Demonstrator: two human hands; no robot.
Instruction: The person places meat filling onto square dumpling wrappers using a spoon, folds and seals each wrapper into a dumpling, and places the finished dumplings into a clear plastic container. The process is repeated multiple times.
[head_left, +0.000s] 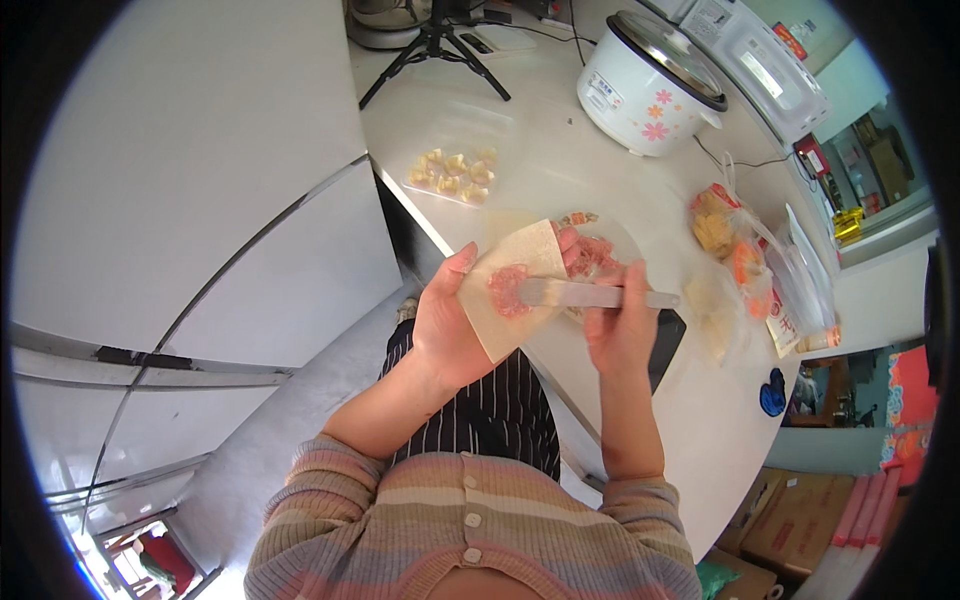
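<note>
Across the palm of my left hand (450, 322) lies a square dough wrapper (491, 326), with fingers under it and the thumb at its left edge. A patch of pink minced meat (509, 291) is spread on the wrapper. My right hand (624, 330) grips a flat, pale spatula-like stick (577, 293), whose left end touches the meat. Behind the wrapper, partly hidden by both hands, a patterned plate (626, 236) holds more minced meat (596, 255). Farther back, a clear plastic tray (442, 196) carries several folded dumplings (454, 165).
A white rice cooker (645, 90) with flower prints stands at the back. Beside it a black tripod (435, 49) spreads its legs. Plastic bags of food (724, 217) line the counter's right side. A dark flat object (666, 345) lies by my right wrist. White cabinet fronts (225, 150) rise at left.
</note>
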